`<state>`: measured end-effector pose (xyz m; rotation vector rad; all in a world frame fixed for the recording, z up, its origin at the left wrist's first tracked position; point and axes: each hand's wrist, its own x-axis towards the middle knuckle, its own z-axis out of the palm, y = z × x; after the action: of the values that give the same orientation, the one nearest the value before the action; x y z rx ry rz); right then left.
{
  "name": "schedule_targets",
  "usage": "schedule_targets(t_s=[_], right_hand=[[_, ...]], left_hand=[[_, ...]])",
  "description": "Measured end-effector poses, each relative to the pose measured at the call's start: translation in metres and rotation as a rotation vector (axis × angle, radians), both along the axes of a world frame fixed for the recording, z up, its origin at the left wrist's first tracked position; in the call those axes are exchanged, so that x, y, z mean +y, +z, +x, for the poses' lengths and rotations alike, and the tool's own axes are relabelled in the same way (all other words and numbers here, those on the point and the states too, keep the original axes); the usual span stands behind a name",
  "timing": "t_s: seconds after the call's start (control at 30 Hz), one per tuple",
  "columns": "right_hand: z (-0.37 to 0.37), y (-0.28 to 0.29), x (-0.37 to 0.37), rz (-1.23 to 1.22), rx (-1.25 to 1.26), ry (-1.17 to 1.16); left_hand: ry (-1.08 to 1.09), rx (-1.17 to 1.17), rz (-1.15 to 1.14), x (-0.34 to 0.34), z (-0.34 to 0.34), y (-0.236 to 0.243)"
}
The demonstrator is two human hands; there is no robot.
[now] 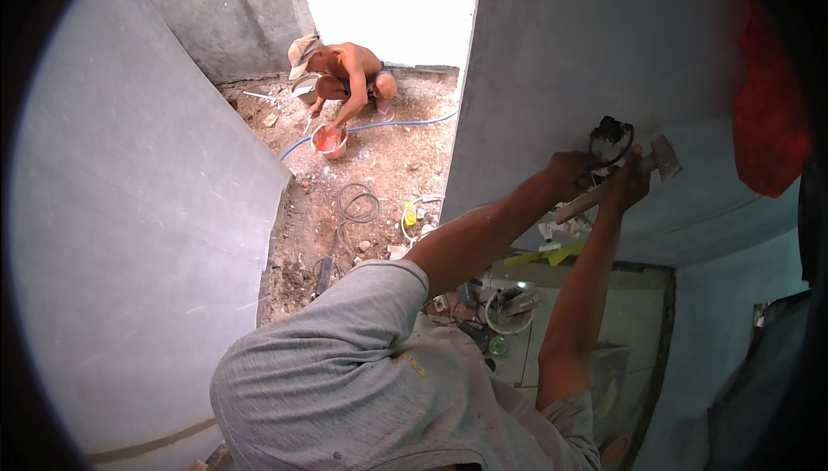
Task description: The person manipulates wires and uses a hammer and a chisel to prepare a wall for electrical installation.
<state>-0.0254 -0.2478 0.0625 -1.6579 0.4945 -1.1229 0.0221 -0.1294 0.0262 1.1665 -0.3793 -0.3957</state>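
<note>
A hammer is in my right hand point(634, 185), which is closed round the wooden handle point(580, 206) close to the grey head point(665, 159). The handle slants down to the left, below my other hand. At a dark, rough hole point(611, 129) in the grey wall, a loop of black cable point(629, 148) sticks out. My left hand point(573, 171) is closed at the lower end of this loop, just left of my right hand. Its fingertips are partly hidden. Whitish pieces point(556, 229) show under the hammer handle, too shaded to name.
Beyond the wall, a co-worker point(355, 74) squats over an orange-red bucket point(329, 141). A blue hose point(397, 123) and a grey cable point(359, 204) lie on the rubble ground. Below my arms stands a bucket with tools point(511, 309). Red cloth point(766, 117) hangs at right.
</note>
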Motion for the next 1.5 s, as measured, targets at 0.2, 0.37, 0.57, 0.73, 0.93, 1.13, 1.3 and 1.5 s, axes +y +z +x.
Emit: schedule_targets(t_s=[0.2,0.37,0.57,0.73,0.93,1.13,1.3,1.5], right_hand=[[-0.024,0.016,0.026,0.228,0.035,0.095],[-0.018,-0.047,-0.023,0.092,0.008,0.112],[-0.057,-0.010,0.038,0.758,-0.161,0.217],[-0.075,0.007,0.047,0.901,-0.363,0.187],[-0.074,0.017,0.064,0.724,-0.383,0.164],[-0.076,0.043,0.060,0.494,-0.375,0.097],[-0.076,0.041,0.036,0.359,-0.341,0.059],[-0.110,0.019,0.031,0.503,-0.106,0.302]], left_hand=[[0.007,-0.003,-0.111,0.012,0.008,-0.022],[-0.242,0.658,-0.519,-0.002,0.001,-0.009],[-0.149,0.663,-0.483,0.014,-0.010,0.009],[-0.122,0.674,-0.485,0.008,-0.018,0.025],[-0.190,0.663,-0.438,-0.009,-0.026,0.032],[-0.055,0.417,-0.110,0.011,-0.037,0.048],[-0.099,0.290,0.001,0.026,-0.029,0.053],[0.071,-0.116,0.301,0.042,-0.045,0.057]])
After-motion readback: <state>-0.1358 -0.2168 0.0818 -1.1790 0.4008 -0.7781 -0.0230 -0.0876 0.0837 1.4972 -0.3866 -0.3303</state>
